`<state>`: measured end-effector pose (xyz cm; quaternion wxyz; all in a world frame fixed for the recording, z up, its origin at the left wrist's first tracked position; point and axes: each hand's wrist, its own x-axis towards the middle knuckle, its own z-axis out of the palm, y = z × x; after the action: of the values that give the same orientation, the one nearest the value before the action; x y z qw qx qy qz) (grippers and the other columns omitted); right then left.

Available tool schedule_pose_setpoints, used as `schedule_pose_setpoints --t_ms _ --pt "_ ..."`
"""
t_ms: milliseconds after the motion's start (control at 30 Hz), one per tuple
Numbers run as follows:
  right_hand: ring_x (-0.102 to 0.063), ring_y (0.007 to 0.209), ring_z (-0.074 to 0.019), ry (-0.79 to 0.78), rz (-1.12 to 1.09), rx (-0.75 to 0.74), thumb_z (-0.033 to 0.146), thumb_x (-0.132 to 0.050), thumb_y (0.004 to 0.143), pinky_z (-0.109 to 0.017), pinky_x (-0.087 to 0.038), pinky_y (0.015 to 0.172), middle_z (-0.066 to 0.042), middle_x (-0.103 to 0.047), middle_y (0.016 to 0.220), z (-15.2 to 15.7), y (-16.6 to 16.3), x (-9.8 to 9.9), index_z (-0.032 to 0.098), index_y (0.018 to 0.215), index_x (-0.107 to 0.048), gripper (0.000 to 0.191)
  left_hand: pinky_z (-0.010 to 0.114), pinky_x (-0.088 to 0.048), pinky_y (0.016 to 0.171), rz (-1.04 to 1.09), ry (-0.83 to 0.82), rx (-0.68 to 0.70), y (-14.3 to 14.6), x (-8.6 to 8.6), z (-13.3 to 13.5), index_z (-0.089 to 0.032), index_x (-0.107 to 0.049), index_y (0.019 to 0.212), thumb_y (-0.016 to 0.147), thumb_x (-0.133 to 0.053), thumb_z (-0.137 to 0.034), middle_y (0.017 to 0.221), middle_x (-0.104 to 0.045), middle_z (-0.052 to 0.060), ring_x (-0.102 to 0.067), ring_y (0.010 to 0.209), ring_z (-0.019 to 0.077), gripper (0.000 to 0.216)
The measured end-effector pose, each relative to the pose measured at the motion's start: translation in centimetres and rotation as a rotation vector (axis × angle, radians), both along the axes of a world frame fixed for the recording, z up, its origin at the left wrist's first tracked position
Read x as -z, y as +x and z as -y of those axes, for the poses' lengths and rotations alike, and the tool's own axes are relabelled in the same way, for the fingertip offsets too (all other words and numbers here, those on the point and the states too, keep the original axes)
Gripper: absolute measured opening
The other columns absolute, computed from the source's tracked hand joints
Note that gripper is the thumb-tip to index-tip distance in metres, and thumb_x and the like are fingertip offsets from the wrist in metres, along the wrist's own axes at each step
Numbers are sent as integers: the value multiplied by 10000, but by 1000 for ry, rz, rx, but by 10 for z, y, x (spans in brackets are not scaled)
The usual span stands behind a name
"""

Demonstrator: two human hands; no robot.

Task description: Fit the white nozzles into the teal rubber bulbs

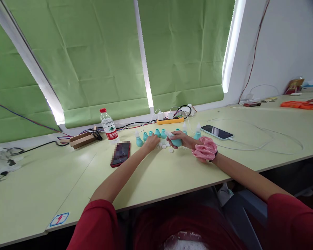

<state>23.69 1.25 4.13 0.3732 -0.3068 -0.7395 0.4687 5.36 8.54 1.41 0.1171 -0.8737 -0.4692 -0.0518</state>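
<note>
one teal bulb [176, 142] sits grasped in the right hand [185, 138], at three o'clock from the left hand [153, 141], whose grip i cannot tell beside small white pieces [171, 150], seemingly a picking step calling for a light pinch.

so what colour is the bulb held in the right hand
Light teal; the bulb in the right hand shows best in the head view.
</note>
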Motion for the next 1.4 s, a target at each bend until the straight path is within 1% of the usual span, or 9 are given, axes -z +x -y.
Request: schedule_pose_setpoints --t_ms 167,300,400,467,567,700,1033,1233,1400 --pt "-468 503 -94 71 47 -21 371 -511 730 -237 -392 497 -8 -512 609 -3 -4 2 113 753 -543 261 391 -419 701 134 3 -36 -5 -8 7 -80 -619 739 667 -475 -40 872 -552 181 -480 934 303 166" --pt "-477 555 -96 356 207 162 322 -534 679 -221 -371 534 3 -538 665 0 -15 15 139 740 -555 194 317 -459 670 372 -36 -18 -26 -18 37 -111 -614 779 726 -494 -248 753 -604 83 -562 733 186 190" --pt "-485 597 -103 561 340 280 279 -516 692 -223 -364 589 1 -564 674 6 -26 25 146 755 -577 160 311 -493 645 1085 -355 56 -44 -16 69 -89 -613 808 663 -580 -367 711 -625 69 -578 645 155 315" --pt "-485 586 -100 644 400 266 264 -499 710 -218 -358 585 -6 -570 659 10 -32 30 143 764 -580 156 336 -498 694 1384 -574 79 -52 -11 84 -79 -620 813 605 -646 -361 709 -635 72 -592 660 159 351" --pt "-496 587 -103 732 462 233 265 -488 731 -213 -354 578 -20 -577 660 14 -36 31 139 770 -573 157 347 -489 752 1556 -784 82 -56 -4 94 -73 -639 782 558 -699 -312 702 -645 74 -602 678 159 333" --pt "-517 614 -121 780 534 224 286 -477 754 -226 -358 602 -39 -587 684 20 -37 31 136 798 -559 176 338 -488 774 1650 -844 59 -52 -2 96 -63 -654 751 545 -715 -283 688 -652 83 -607 668 157 307" --pt "-503 614 -136 679 576 382 314 -453 766 -242 -341 592 -69 -581 690 34 -53 33 124 757 -538 208 334 -495 773 1868 -675 16 -42 3 111 -57 -662 690 544 -717 -256 648 -644 70 -604 630 143 252" --pt "-443 540 -86 485 391 191 336 -481 732 -213 -346 538 7 -504 588 34 -46 25 141 637 -496 217 346 -484 781 1706 -837 50 -47 -6 110 -52 -670 740 536 -722 -274 689 -650 90 -599 655 149 306" --pt "-381 363 -54 145 292 25 411 -513 699 -191 -306 381 48 -426 470 34 -44 23 148 615 -443 285 343 -482 768 1609 -786 86 -50 -10 111 -69 -682 710 520 -725 -297 692 -655 81 -593 631 143 299"
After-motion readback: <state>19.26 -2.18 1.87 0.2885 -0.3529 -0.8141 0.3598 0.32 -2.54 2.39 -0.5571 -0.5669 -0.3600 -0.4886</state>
